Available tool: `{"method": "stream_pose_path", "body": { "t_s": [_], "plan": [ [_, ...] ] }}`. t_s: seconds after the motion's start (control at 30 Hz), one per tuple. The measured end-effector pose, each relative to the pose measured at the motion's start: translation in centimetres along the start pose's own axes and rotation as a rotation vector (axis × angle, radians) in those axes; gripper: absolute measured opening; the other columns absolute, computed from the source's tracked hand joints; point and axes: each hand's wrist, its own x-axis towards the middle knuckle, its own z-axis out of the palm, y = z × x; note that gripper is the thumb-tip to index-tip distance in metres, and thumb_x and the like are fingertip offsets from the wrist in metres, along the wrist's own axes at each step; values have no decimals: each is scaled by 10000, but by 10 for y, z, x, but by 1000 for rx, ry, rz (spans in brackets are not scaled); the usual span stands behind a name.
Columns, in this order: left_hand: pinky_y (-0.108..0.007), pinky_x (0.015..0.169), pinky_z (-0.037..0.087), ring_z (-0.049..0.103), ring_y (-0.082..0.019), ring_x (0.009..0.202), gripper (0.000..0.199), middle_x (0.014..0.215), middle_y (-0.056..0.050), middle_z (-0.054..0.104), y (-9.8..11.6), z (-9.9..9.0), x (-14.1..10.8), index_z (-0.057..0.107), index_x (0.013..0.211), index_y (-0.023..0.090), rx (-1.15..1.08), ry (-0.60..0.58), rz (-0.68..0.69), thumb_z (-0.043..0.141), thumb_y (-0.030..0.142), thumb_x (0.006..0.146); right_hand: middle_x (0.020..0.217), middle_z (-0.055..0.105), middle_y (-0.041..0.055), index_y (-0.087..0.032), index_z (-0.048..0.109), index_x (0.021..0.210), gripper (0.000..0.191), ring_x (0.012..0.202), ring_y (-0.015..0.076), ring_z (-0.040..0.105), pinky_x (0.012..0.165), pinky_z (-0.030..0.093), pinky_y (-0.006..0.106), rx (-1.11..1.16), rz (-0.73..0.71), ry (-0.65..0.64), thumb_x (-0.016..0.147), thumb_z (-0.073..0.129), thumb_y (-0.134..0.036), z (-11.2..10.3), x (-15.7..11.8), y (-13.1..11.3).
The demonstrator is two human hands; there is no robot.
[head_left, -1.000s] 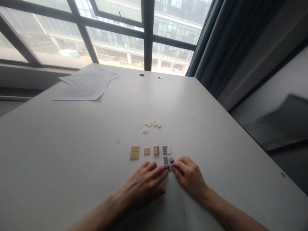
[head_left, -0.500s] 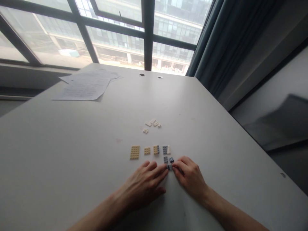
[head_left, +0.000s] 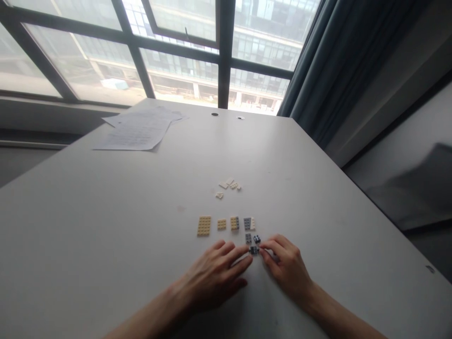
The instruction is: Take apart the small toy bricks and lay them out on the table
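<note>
A small dark toy building brick (head_left: 254, 250) lies on the table between my two hands. My left hand (head_left: 222, 266) has its fingers stretched out and apart, with the index fingertip at the brick's left side. From the right, my right hand (head_left: 284, 256) has thumb and index finger closed at the brick's right edge; its other fingers are curled. Just beyond are a grey studded piece (head_left: 248, 238) and a dark blue-grey studded piece (head_left: 257, 238). Behind them sits a grey and white plate (head_left: 249, 223).
To the left in the same row are a tan and grey plate (head_left: 235, 223), a small tan plate (head_left: 221, 224) and a larger tan plate (head_left: 204, 226). Several white pieces (head_left: 231, 184) lie farther off. Paper sheets (head_left: 134, 132) rest at the far left of the white table (head_left: 169, 174).
The whole view has shifted slightly. My left hand's fingers have spread a little, baring more of the dark brick. The other pieces keep their arrangement.
</note>
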Motion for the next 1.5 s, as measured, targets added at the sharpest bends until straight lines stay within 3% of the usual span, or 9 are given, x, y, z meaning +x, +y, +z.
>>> {"method": "stream_pose_path", "body": {
  "t_s": [0.17,0.3,0.43,0.63,0.9,1.03,1.23,1.37,1.5],
  "plan": [
    [-343,774,448,575,-194,867,253,1080,-76,652,-14,-8,-2,588,1118,203,12,150,-36,548,262,874,830,628,40,-209,641,889,105,792,180,593,732,463,296,16,-11,27,895,537,-203,1,0,0],
    [-348,813,472,582,-193,889,207,1017,-70,674,-53,-22,4,631,1059,204,-10,200,-273,516,248,894,820,633,43,-202,640,878,110,785,180,597,720,469,294,27,-27,32,890,532,-188,2,0,0],
    [-399,890,468,563,-238,1003,286,1112,-65,668,-103,-27,18,631,1127,206,-11,165,-528,543,258,859,813,632,44,-199,642,872,113,781,178,597,717,473,291,36,-36,41,889,531,-186,2,1,-1],
    [-361,884,464,592,-224,946,243,1027,-39,713,-134,-10,39,701,977,230,-54,63,-494,522,182,820,811,634,40,-203,648,858,117,770,170,603,694,481,270,51,-9,59,884,536,-183,3,2,0],
    [-375,877,466,605,-215,881,202,901,-76,706,-128,-8,43,704,842,191,-189,180,-558,506,224,818,783,632,38,-198,656,831,125,746,165,601,671,484,263,68,-9,77,877,540,-188,2,3,0],
    [-334,774,506,629,-183,780,195,860,-63,702,-103,-15,46,680,870,180,-332,264,-627,530,300,837,779,630,32,-201,655,841,118,688,155,581,655,489,272,96,4,99,873,542,-195,-1,4,-2],
    [-269,699,485,615,-145,736,249,814,-50,692,-48,-18,50,657,849,142,-1214,424,-718,697,366,747,883,624,33,-219,596,1090,238,651,139,539,627,497,269,148,-3,154,852,577,-227,-16,31,-14],
    [-257,666,449,561,-111,677,257,786,-31,661,-34,-10,49,654,848,137,-1464,423,-729,736,350,728,947,628,35,-224,560,1155,334,654,126,551,629,497,263,257,18,167,827,623,-237,-17,54,-25],
    [-252,678,438,547,-103,686,252,786,-30,649,-33,-1,46,649,849,130,-1548,392,-725,734,339,738,847,633,20,-213,644,1007,169,654,126,574,660,493,269,326,15,167,847,612,-260,-12,65,-33]
  ]
}}
